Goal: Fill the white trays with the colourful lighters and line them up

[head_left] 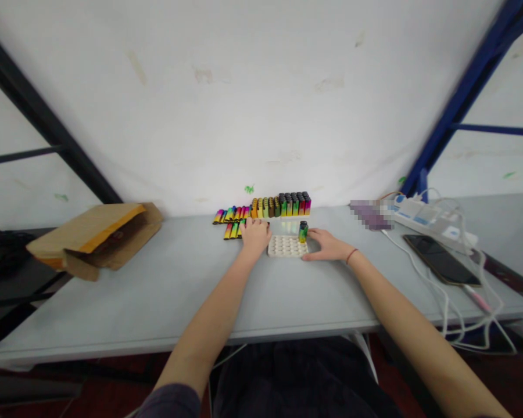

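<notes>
spanning the view, the grey worktop carries a torn brown envelope, a white holed tray and 1 upright lighter at the tray's far right corner. left hand rests, grip loosely closed, on loose lighters; right hand lies flat, grip apart, beside the tray.

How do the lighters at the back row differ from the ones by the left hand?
The back-row lighters stand upright, packed side by side; the loose lighters near the left hand lie flat on the table. The standing ones show dark tops; the lying ones look brighter. Both groups are rainbow-coloured.
</notes>
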Demonstrator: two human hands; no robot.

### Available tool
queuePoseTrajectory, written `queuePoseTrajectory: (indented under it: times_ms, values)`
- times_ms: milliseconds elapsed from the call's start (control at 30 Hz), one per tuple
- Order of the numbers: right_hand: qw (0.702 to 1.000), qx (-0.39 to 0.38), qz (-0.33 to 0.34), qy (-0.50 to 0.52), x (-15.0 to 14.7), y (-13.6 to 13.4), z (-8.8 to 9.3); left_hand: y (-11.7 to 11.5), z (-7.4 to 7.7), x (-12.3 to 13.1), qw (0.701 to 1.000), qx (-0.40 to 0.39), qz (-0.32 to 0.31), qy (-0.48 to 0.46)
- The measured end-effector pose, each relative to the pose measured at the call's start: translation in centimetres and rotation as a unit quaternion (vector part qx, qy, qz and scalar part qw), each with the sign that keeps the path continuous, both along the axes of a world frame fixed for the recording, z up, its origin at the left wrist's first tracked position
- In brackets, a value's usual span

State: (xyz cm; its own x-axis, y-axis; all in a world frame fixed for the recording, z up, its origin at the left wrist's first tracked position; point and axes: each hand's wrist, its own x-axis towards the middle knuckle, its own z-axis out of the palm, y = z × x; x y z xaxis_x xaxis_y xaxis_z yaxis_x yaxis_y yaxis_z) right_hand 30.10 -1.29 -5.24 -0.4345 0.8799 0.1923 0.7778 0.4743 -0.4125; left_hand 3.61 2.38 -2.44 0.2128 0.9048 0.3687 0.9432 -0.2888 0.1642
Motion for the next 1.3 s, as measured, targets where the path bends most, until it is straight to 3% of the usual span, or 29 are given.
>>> queuePoseTrajectory:
  times_ms: [367,467,567,633,733,800,900,1000,1100,1233,1300]
  values:
    - [1.0,-0.002,0.008,0.012,0.0,0.0,0.1,-0.8,1.8,0.6,0.994,-0.09,0.059,-0.005]
    - [1.0,-0.004,0.003,0.003,-0.1,-0.1,0.1,-0.7,1.7,0.7,0.992,-0.073,0.068,-0.073]
    - [1.0,-0.007,0.003,-0.005,-0.1,-0.1,0.2,0.2,1.6,0.6,0.97,-0.053,0.047,-0.234]
    - [1.0,-0.007,0.004,-0.004,-0.1,-0.1,0.2,0.9,1.7,0.6,0.919,-0.025,0.012,-0.393]
    - [1.0,0.0,0.007,0.007,0.0,-0.1,0.1,1.5,1.8,1.0,0.789,-0.032,-0.012,-0.613]
    - [1.0,0.003,0.007,0.011,0.0,-0.1,0.1,1.5,2.0,1.5,0.708,-0.084,-0.004,-0.701]
    - [1.0,0.003,0.004,0.008,0.0,-0.1,0.1,1.0,2.4,2.2,0.63,-0.143,0.006,-0.764]
    - [1.0,-0.004,-0.003,-0.002,-0.1,-0.1,0.1,0.4,2.9,2.5,0.573,-0.18,-0.004,-0.799]
    - [1.0,-0.006,-0.006,-0.002,-0.1,-0.1,0.2,-0.1,3.4,2.6,0.536,-0.224,-0.014,-0.814]
    - [1.0,0.001,0.007,0.007,0.0,-0.1,0.2,-0.3,3.8,2.4,0.501,-0.292,-0.049,-0.813]
    - [1.0,-0.001,0.009,0.005,-0.1,-0.1,0.2,-0.3,3.8,2.3,0.501,-0.313,-0.067,-0.804]
